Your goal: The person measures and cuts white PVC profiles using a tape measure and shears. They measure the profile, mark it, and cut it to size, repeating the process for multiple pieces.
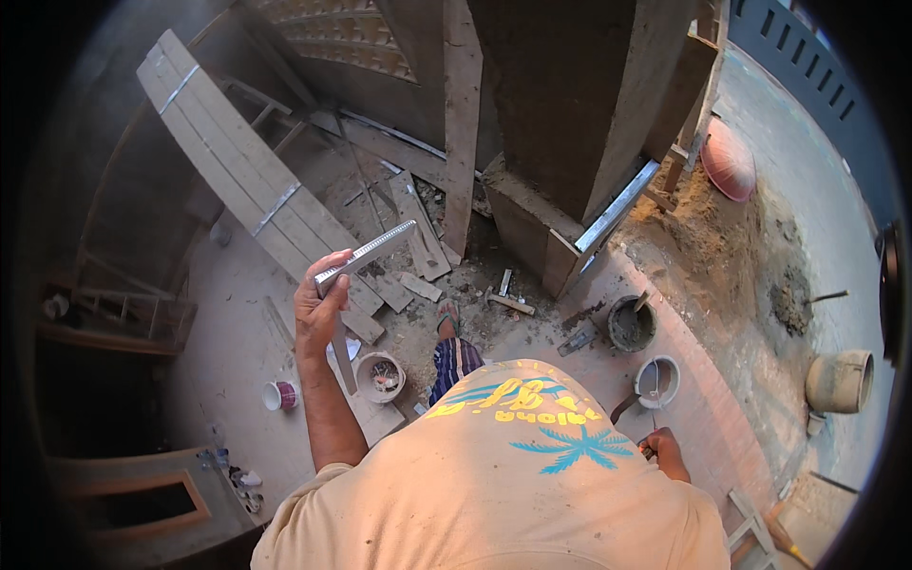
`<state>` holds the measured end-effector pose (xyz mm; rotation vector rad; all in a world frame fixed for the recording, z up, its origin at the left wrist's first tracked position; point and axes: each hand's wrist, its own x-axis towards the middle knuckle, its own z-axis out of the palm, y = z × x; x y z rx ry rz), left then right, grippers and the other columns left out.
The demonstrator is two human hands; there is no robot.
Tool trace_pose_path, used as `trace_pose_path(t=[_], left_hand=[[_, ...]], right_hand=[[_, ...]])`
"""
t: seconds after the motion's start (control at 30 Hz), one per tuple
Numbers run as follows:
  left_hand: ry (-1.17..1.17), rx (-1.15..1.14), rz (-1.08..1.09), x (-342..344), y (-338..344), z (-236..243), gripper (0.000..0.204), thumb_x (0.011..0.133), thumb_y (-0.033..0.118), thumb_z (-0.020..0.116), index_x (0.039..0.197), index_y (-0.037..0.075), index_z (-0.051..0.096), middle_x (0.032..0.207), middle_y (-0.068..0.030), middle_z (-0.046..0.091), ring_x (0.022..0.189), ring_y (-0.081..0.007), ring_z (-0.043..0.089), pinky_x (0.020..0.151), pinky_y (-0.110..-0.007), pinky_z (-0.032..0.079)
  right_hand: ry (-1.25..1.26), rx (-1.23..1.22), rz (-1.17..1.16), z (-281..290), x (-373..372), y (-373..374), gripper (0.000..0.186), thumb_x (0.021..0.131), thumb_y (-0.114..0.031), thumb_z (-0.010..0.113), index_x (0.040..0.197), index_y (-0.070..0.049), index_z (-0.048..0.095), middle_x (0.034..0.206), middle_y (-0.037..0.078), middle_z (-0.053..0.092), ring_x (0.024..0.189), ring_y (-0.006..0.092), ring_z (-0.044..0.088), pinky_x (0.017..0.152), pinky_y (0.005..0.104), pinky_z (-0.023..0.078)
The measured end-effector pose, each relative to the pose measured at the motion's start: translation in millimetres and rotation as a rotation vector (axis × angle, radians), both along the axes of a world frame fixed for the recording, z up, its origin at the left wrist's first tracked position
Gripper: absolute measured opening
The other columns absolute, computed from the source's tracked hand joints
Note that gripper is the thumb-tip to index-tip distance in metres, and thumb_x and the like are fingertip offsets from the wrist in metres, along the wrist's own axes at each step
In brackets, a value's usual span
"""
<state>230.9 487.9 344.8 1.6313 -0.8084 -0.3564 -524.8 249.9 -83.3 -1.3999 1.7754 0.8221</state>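
Note:
Raised in front and to the left, my left hand [321, 302] is closed around a metal ruler-like square [370, 251] with fine marks along one face. A narrow strip hangs below that hand; I cannot tell whether it belongs to the square. My right hand [666, 454] is low at my right side, fingers curled round a small dark thing too hidden to name. Close to it stands a pale bucket [657, 382]. A hammer [511, 302] lies on the rubble-strewn ground ahead of my sandalled foot [448, 319].
Long strapped boards [228, 152] slope down at the left. A boarded column [560, 104] rises ahead, with a level-like metal bar [617, 204] on its base. Around me stand a mortar bucket [631, 325], a bucket of scraps [380, 378] and a tin [279, 395]. Sand [708, 237] lies right.

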Motion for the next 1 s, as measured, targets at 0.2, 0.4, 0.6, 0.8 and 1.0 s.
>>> trace_pose_path(t=[0.2, 0.4, 0.6, 0.8, 1.0], left_hand=[[0.171, -0.057, -0.553, 171, -85, -42, 0.035, 0.091, -0.002, 0.072, 0.126, 0.004, 0.070, 0.130, -0.0189, 0.070, 0.075, -0.0092, 0.060, 0.062, -0.025, 0.051], [0.330, 0.035, -0.854, 199, -159, -58, 0.034, 0.085, -0.007, 0.077, 0.118, 0.002, 0.075, 0.127, -0.0199, 0.071, 0.092, -0.0125, 0.068, 0.064, -0.023, 0.053], [0.452, 0.172, -1.041, 138, -205, -89, 0.031, 0.084, -0.006, 0.078, 0.114, 0.000, 0.076, 0.121, -0.0221, 0.073, 0.116, -0.0290, 0.068, 0.097, -0.040, 0.054], [0.495, 0.404, -1.260, 26, -240, -166, 0.029, 0.085, 0.001, 0.081, 0.114, 0.001, 0.076, 0.121, -0.0230, 0.074, 0.121, -0.0319, 0.067, 0.104, -0.044, 0.051], [0.320, 0.552, -1.372, -73, -284, -293, 0.030, 0.088, -0.004, 0.078, 0.117, 0.001, 0.074, 0.127, -0.0202, 0.072, 0.122, -0.0272, 0.067, 0.105, -0.039, 0.051]], right_hand=[[-0.087, -0.371, -0.455, 1, 75, 75, 0.054, 0.075, -0.014, 0.085, 0.119, 0.004, 0.062, 0.105, 0.017, 0.072, 0.084, 0.0326, 0.070, 0.062, 0.0470, 0.055], [-0.129, -0.287, -0.267, 48, 253, 88, 0.049, 0.082, -0.024, 0.081, 0.117, 0.004, 0.061, 0.110, 0.022, 0.073, 0.100, 0.0360, 0.072, 0.087, 0.0403, 0.056], [-0.296, -0.362, -0.281, 52, 339, 80, 0.058, 0.082, -0.032, 0.078, 0.126, 0.001, 0.060, 0.121, 0.020, 0.073, 0.110, 0.0381, 0.071, 0.094, 0.0434, 0.056], [-0.394, -0.173, -0.320, -65, 354, 60, 0.053, 0.086, -0.026, 0.068, 0.131, -0.001, 0.059, 0.121, 0.025, 0.071, 0.113, 0.0378, 0.070, 0.094, 0.0445, 0.055], [-0.444, -0.170, -0.415, -214, 342, 63, 0.038, 0.090, -0.020, 0.060, 0.122, 0.000, 0.061, 0.107, 0.027, 0.075, 0.105, 0.0419, 0.073, 0.094, 0.0509, 0.053]])
